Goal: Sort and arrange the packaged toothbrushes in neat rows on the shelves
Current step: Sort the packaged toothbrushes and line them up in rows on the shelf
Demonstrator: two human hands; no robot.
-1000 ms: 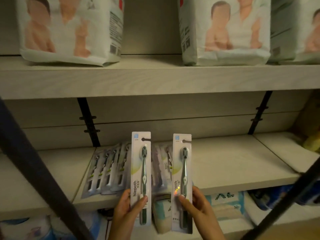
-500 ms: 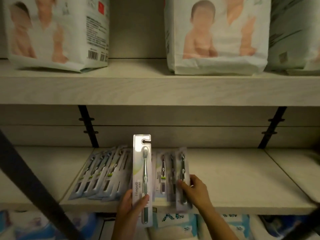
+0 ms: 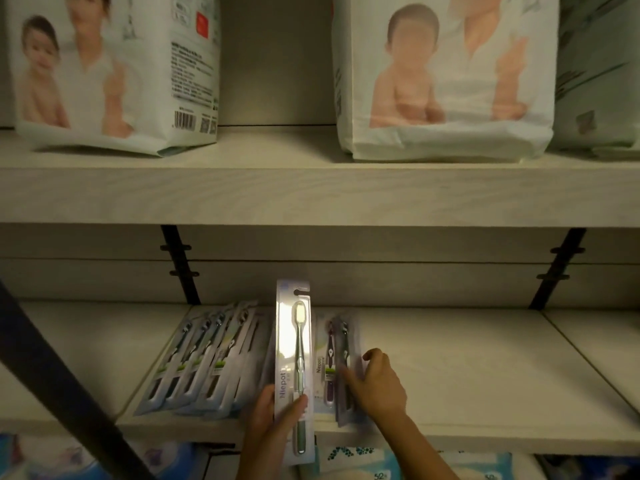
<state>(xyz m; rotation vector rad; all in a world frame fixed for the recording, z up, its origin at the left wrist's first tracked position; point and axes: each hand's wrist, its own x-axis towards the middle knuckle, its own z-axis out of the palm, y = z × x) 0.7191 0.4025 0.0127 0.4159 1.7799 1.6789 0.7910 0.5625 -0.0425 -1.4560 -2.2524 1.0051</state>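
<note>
My left hand (image 3: pixel 277 415) grips a packaged toothbrush (image 3: pixel 294 362) by its lower end and holds it upright in front of the middle shelf (image 3: pixel 467 382). My right hand (image 3: pixel 375 384) rests on the rightmost toothbrush pack (image 3: pixel 345 372) lying flat on that shelf, thumb on its front, next to a pack with a purple brush (image 3: pixel 327 362). A fanned row of several overlapping toothbrush packs (image 3: pixel 204 358) lies to the left of the held pack.
Large white nappy bags stand on the upper shelf, one at the left (image 3: pixel 114 74) and one at the right (image 3: pixel 446 81). A dark slanted bar (image 3: pixel 59 386) crosses the lower left. Black shelf brackets (image 3: pixel 557 268) stand at the back. Blue packages (image 3: pixel 356 462) fill the shelf below.
My right hand has laid its toothbrush pack flat on the shelf beside the others and still touches it. The left hand keeps its pack upright. The view has moved closer to the shelf.
</note>
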